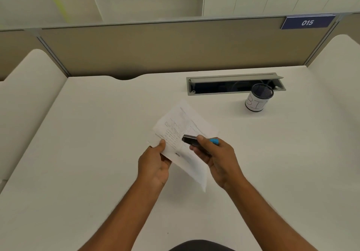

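Paper sheets [183, 122], held above the desk [97, 134] and pinched at one edge by the left hand [153, 161], meet the stapler [190, 140] gripped in the curled right hand [218, 159]; squaring the edges and seating the corner fully in its mouth should give a clean staple.

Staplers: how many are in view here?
1. The right hand grips the stapler, its nose over the paper that the left hand pinches. No other shows.

Head camera looks forward and down, close over the desk [97, 134] and partition [175, 46]
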Tool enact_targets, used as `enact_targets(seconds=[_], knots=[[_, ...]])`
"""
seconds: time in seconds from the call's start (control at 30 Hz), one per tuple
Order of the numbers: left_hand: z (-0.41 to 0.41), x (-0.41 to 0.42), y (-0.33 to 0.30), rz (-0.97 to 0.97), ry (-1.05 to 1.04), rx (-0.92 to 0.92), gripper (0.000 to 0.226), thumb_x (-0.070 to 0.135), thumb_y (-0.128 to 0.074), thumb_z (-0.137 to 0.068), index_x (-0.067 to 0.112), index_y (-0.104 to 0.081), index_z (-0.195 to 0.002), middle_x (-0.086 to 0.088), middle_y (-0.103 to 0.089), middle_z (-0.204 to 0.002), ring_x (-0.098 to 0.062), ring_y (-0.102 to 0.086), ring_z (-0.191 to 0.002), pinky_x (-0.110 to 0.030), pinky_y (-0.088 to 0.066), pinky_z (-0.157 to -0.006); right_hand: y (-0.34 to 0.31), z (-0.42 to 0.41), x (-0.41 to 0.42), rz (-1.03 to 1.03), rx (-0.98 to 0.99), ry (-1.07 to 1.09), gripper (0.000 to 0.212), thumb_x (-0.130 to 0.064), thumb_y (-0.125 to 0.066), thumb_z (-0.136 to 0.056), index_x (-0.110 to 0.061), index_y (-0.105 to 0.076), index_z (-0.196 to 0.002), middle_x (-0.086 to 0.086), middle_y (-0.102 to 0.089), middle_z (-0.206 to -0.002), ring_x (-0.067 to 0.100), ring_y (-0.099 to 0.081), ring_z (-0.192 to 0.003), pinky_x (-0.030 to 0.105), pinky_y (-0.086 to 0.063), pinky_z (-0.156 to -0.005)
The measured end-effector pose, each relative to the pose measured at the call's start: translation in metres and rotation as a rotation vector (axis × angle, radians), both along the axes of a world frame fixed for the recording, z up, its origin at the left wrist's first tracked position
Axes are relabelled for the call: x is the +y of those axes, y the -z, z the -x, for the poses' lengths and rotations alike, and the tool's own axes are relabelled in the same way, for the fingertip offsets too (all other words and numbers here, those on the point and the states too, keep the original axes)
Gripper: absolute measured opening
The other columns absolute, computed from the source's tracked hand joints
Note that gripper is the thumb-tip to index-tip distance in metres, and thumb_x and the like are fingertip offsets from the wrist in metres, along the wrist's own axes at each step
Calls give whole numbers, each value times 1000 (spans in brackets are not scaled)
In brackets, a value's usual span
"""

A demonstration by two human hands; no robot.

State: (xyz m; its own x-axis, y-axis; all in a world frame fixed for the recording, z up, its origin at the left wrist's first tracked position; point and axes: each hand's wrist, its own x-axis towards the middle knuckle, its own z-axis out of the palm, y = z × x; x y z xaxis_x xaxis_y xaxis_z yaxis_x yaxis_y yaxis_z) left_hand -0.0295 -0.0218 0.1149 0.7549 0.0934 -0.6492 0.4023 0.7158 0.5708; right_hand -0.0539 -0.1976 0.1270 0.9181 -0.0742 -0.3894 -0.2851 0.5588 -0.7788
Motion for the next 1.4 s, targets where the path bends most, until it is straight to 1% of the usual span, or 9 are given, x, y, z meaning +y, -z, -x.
enact_targets(seconds=[0.1,0.23,0.4,0.53,0.63,0.73,0.9,1.13,1.4], knots=[[10,-9,-2,53,-6,42,27,-4,-60,-94,0,-67,-120,-20,-77,-113,-29,-78,-94,-38,-66,-72,4,8,14,52,43,9,24,-16,-81,-83,-1,-63,-89,23,-76,-101,37,-75,-95,34,-62,-82],[17,-16,-4,105,-9,31,27,-1,-58,-97,2,-65,-123,-18,-76,-115,-27,-78,-94,-38,-65,-74,4,15,19,121,61,10,19,-17,-81,-82,-7,-68,-93,16,-78,-98,34,-77,-88,36,-62,-83],[21,-18,-9,18,52,60,20,8,-67,-94,10,-70,-114,-11,-78,-104,-24,-73,-95,-39,-59,-75,1,16,15,292,11,0,17,-16,-81,-81,-11,-70,-93,10,-79,-91,29,-77,-84,38,-62,-85],[21,-17,-15,-22,56,8,20,6,-65,-95,7,-70,-114,-14,-79,-108,-27,-78,-94,-40,-65,-71,0,16,12,678,-58,-85,20,-22,-82,-80,-26,-66,-91,-4,-71,-92,10,-69,-85,18,-58,-71],[24,-17,-20,-23,64,-25,22,-1,-63,-95,3,-69,-115,-16,-79,-109,-28,-78,-93,-40,-66,-73,-2,16,10,775,-164,-162,26,-17,-76,-84,-35,-68,-100,-20,-67,-100,-10,-61,-94,3,-48,-72],[26,-18,-24,-26,77,-55,25,-2,-63,-94,2,-68,-118,-17,-78,-113,-29,-78,-95,-40,-66,-74,-7,16,6,891,-264,-208,34,-15,-74,-84,-29,-72,-115,-24,-67,-105,-11,-59,-100,0,-44,-78],[30,-16,-30,-39,72,-119,24,0,-64,-94,4,-70,-117,-15,-78,-113,-32,-76,-101,-45,-64,-82,-13,17,6,1066,-380,-248,27,-21,-73,-87,-29,-72,-113,-32,-61,-95,-10,-57,-98,1,-43,-77],[40,-20,-36,-151,82,-189,19,8,-68,-93,11,-77,-110,-10,-79,-111,-29,-76,-102,-40,-64,-72,-22,29,13,1193,-594,-146,28,-25,-70,-91,-27,-71,-119,-15,-72,-100,0,-63,-94,15,-52,-78],[49,-21,-43,-219,64,-218,15,10,-68,-94,17,-81,-100,-7,-80,-108,-27,-76,-102,-40,-64,-73,-30,33,19,1294,-681,-111,32,-22,-69,-93,-22,-69,-125,-6,-73,-107,1,-61,-93,13,-53,-80]])
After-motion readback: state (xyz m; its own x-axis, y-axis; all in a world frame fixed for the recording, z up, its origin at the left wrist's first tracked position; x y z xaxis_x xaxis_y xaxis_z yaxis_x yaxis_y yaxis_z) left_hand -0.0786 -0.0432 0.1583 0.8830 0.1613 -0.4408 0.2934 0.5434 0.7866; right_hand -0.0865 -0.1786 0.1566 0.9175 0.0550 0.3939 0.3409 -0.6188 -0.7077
